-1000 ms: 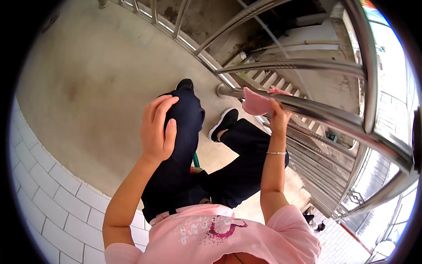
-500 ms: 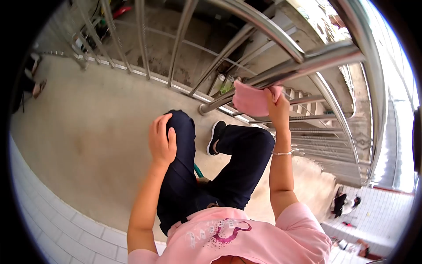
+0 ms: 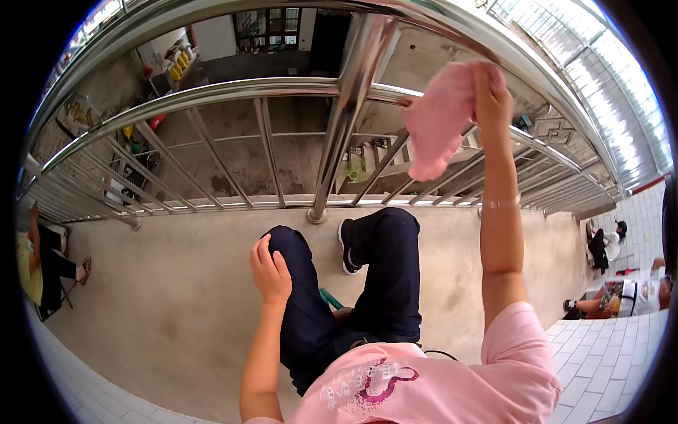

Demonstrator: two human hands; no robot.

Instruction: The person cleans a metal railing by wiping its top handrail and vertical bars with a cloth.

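Note:
My right hand (image 3: 492,102) is closed around a pink cloth (image 3: 443,120), which hangs down to the left of the fingers, in front of the metal railing (image 3: 345,120). The cloth and fingers are slightly blurred, and whether they touch the top rail cannot be told. A thin bracelet is on that wrist. My left hand (image 3: 270,272) rests on my left knee in dark trousers (image 3: 300,311), its fingers slightly apart and holding nothing. Between my legs a green object (image 3: 330,299) shows in part.
At the far left a person in yellow (image 3: 30,265) sits. On the right are a person in white and black (image 3: 607,244) and another in a white top (image 3: 646,297). Beyond the railing lies a lower yard with steps. White tiles (image 3: 586,360) line the near side.
My right hand has lifted the pink cloth up from the lower post and away from it. The view has turned, bringing more railing and seated people into sight. My left hand stays on the knee.

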